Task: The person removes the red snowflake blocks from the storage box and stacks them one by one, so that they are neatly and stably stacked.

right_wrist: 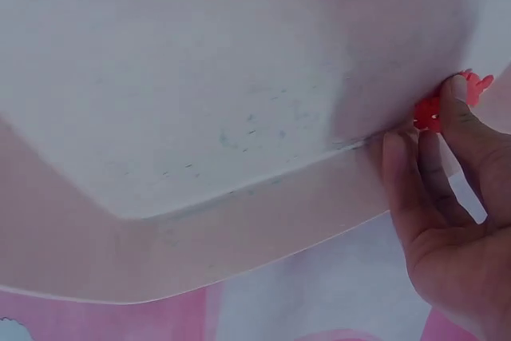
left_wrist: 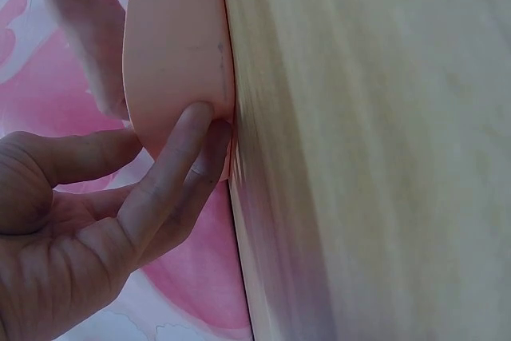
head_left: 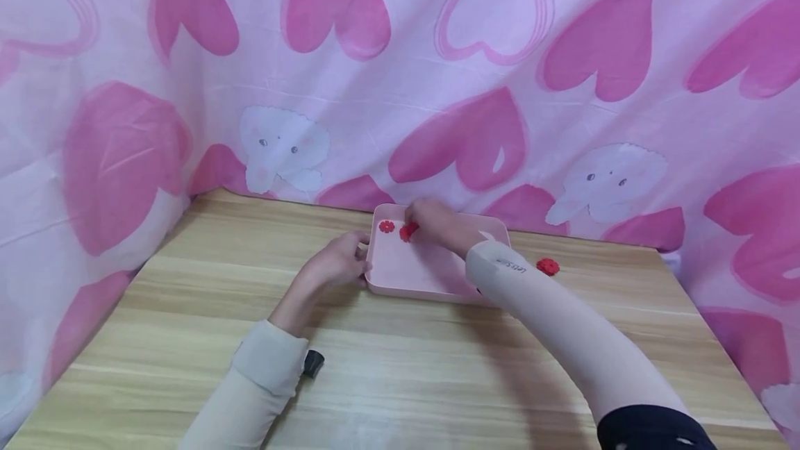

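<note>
- A small black thing (head_left: pixel 313 363) lies on the wooden table (head_left: pixel 400 380), close to the person, right beside the left sleeve (head_left: pixel 265 360).
- Farther back, the left hand (head_left: pixel 334 264) holds the left edge of the pink tray (head_left: pixel 425 276). Its fingers (left_wrist: pixel 172 169) curl round the tray's rim, with the thumb on the other side.
- The pink tray sits flat on the table, near the back edge.
- The right hand (head_left: pixel 437 223) reaches over the tray. Its fingertips (right_wrist: pixel 451 101) pinch a red flower (head_left: pixel 408 230) and hold it low in the far part of the tray.
- Another red flower (head_left: pixel 387 226) lies in the tray's far left corner, just beside the one being held.
- A third red flower (head_left: pixel 548 267) lies on the table, to the right of the tray.
- Behind the table hangs a pink cloth with hearts (head_left: pixel 475 137).
</note>
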A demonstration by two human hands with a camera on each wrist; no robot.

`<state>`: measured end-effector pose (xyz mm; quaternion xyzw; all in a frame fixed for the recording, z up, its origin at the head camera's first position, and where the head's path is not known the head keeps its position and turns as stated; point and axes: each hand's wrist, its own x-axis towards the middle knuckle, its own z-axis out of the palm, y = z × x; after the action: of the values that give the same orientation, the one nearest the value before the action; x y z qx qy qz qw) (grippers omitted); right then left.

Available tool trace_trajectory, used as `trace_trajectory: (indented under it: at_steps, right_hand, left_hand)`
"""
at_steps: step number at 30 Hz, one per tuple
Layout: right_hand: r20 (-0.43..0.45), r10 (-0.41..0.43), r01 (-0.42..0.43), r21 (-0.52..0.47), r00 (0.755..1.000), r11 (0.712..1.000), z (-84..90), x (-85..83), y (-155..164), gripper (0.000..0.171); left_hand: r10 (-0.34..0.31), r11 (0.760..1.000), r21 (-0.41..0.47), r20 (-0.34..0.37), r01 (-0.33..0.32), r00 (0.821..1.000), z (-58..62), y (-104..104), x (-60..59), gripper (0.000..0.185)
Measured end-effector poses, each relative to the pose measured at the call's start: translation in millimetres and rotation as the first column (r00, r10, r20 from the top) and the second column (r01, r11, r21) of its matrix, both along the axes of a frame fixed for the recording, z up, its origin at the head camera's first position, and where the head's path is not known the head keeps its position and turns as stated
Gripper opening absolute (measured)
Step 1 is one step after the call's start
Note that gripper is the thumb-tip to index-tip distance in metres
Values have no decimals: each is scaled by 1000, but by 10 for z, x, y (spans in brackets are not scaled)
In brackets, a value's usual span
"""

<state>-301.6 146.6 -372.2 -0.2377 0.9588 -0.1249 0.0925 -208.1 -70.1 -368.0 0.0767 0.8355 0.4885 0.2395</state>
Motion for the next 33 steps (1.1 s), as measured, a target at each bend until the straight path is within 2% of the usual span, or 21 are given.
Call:
trace_trajectory:
  at_steps: [4, 6, 13, 20, 25, 33]
  right_hand:
    - [-77, 24, -21, 41, 997, 999, 11, 0, 61, 11]
    - [-83, 7, -6, 15, 997, 1000, 7, 4, 90, 11]
    - [-57, -105, 98, -103, 993, 990, 37, 17, 204, 8]
    - [0, -91, 90, -132, 996, 987, 97, 26, 335, 13]
    - [7, -100, 100, -155, 995, 983, 104, 20, 455, 14]
    - [50, -154, 161, -179, 987, 971, 166, 44, 695, 14]
  left_hand:
    - [-9, 1000, 3, -8, 9, 1000, -4, 9, -6, 56]
    - [-10, 1000, -1, -9, 10, 1000, -5, 11, -2, 55]
    - [-12, 1000, -13, -13, 12, 1000, -10, 12, -3, 56]
    - [-7, 1000, -30, -10, 7, 1000, -3, 6, -9, 56]
    - [8, 999, -36, -2, -8, 1000, 4, 8, -3, 56]
    - [4, 1000, -28, -7, -4, 1000, -6, 19, 7, 54]
